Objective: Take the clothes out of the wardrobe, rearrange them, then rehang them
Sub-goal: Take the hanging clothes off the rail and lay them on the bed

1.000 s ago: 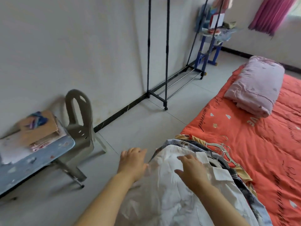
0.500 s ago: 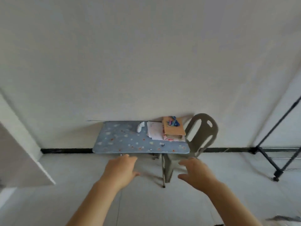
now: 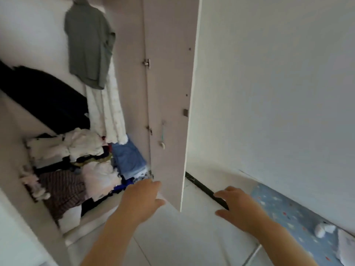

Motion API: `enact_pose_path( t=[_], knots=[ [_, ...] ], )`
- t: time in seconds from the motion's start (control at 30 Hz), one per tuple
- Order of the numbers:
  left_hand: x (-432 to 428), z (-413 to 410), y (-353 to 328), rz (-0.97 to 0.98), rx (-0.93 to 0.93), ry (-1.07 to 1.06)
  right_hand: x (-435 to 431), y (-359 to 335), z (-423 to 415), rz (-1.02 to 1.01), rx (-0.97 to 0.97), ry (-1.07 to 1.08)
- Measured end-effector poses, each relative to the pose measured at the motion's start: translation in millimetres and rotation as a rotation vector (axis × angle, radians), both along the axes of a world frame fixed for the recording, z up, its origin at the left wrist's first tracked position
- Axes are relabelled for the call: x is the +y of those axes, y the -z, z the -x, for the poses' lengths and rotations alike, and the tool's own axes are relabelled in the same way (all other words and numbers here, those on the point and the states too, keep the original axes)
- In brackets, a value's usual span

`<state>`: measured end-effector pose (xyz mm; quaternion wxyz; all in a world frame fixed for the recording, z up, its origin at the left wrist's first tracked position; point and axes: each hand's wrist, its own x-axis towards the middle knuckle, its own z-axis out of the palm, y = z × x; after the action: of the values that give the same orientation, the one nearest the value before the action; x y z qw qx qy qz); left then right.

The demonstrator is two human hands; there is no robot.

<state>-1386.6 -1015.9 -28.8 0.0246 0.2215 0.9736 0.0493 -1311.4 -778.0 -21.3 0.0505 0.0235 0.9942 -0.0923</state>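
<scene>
Wardrobe [image 3: 169,93] now ahead, blue table [image 3: 288,217] swung to right, left hand [image 3: 142,200] and right hand [image 3: 240,208] empty, fingers loose

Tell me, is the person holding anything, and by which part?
Nothing is held. The left hand and right hand are empty, fingers loose; the left is by the bottom of the open wardrobe door, contact unclear.

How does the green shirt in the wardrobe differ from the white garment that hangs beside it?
The green shirt is short; the white garment is much longer, reaching the folded blue clothes below. The green shirt covers the white garment's top. Both hang inside the open wardrobe.
</scene>
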Motion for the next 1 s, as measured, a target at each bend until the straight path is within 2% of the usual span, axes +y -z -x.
enact_pose_path(
  t=[0.23,0.5,0.7,0.83,0.93,1.0],
  knots=[
    [-58,94,-14,-0.013,0.025,-0.284,-51,-23,161,-0.006,0.079,-0.307],
    [-98,198,-46,-0.141,0.125,-0.411,-109,-64,315,-0.060,0.173,-0.529],
    [-147,300,-63,-0.099,0.176,-0.463,-161,-88,430,-0.079,0.222,-0.600],
    [-176,367,-82,-0.223,0.377,-0.438,-194,-103,505,-0.057,0.272,-0.616],
    [-196,416,-99,-0.150,0.270,-0.463,-215,-114,555,-0.047,0.307,-0.624],
    [-209,450,-112,-0.130,0.295,-0.465,-228,-124,588,-0.039,0.337,-0.637]
  ],
)
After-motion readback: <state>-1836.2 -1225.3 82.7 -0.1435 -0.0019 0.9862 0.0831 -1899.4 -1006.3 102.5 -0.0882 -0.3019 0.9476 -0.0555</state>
